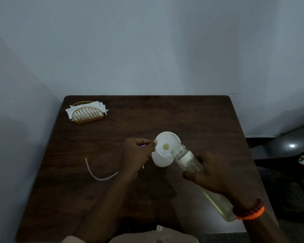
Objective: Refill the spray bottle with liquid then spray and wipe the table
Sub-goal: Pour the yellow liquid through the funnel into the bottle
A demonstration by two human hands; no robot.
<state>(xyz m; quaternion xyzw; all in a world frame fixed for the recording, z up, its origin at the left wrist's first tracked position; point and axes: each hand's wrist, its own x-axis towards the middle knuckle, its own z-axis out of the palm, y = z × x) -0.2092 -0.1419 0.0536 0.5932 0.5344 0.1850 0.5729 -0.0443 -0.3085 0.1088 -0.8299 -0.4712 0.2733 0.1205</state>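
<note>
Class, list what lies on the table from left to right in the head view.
Napkin holder → white tube → left hand → white funnel → glass bottle, held by the right hand.

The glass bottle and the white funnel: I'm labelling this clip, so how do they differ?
The glass bottle is clear, long and tilted, its mouth over the white funnel; the funnel is opaque, short, wide and upright. The right hand grips the bottle; the left hand steadies the funnel's rim. Both have open tops.
</note>
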